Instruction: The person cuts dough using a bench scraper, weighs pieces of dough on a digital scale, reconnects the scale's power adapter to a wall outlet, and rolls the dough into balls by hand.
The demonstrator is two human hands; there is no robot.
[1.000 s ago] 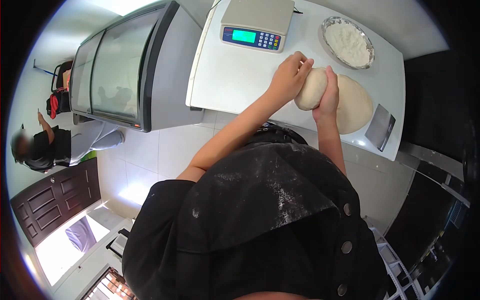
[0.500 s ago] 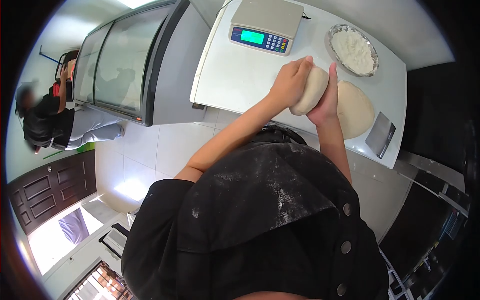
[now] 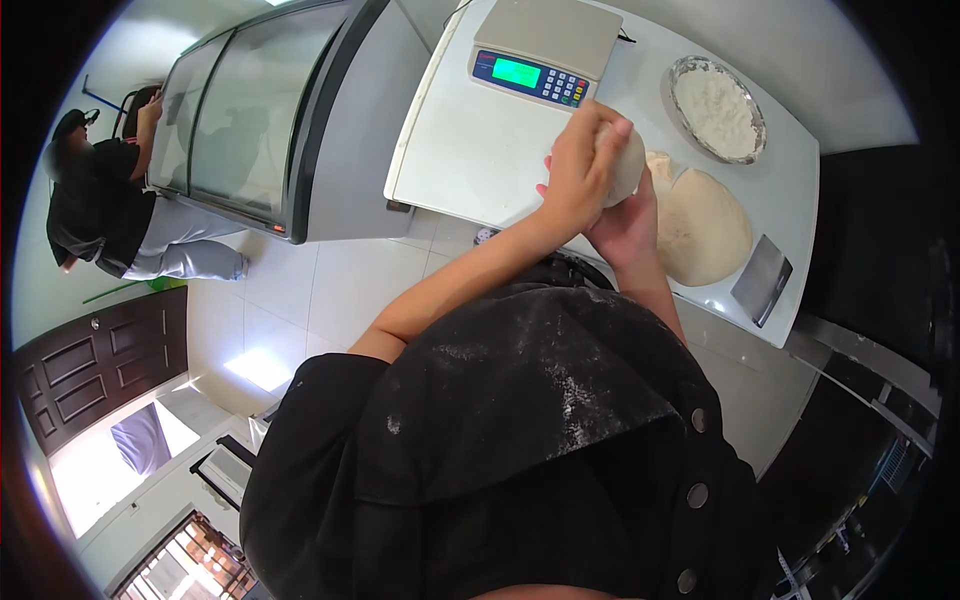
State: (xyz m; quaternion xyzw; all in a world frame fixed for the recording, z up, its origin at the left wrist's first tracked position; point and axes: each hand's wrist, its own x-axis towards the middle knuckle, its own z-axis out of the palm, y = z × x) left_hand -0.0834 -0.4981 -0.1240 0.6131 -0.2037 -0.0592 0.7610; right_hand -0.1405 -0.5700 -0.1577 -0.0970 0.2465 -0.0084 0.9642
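I hold a rounded piece of dough (image 3: 626, 168) between both hands, above the front part of the white table. My left hand (image 3: 578, 165) curls over its left and upper side. My right hand (image 3: 628, 228) cups it from below and the right, its fingers partly hidden behind the dough and my left hand. A larger mass of dough (image 3: 708, 228) lies on the table just right of my right hand. Near its lower right edge rests a flat metal dough scraper (image 3: 762, 280). Behind it stands a foil-like silver bowl (image 3: 676, 98) holding white flour (image 3: 718, 110).
A digital scale (image 3: 545, 50) with a lit green display stands at the table's back left. The white table (image 3: 450, 150) has its left edge beside a glass-topped freezer (image 3: 250, 120). Another person (image 3: 100, 200) in black stands at the freezer's far side.
My hands and the held dough have shifted slightly left, and my left hand has rolled further over the dough. The other person's head and arm have moved a little.
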